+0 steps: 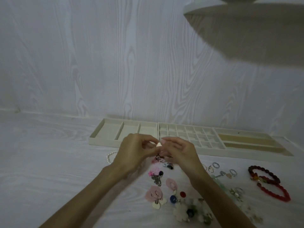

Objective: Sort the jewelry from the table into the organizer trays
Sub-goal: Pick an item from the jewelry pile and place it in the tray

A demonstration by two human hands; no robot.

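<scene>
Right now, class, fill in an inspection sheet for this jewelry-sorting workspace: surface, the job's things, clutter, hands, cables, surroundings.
Surface: white wood-grain table, jewelry spread at the near right.
Job's things: three cream trays along the wall: left tray with three long compartments, middle tray with many small cells, right tray with long slots; all look empty. Loose: red bracelets, rings, pearl strand, pink flower pieces.
Clutter: nothing seen beyond the jewelry.
Hands: left hand and right hand share a pinching grip on a small pale piece above the table.
Cables: nothing seen.
Surroundings: white wood-grain wall; pale round object overhead, upper right.
</scene>
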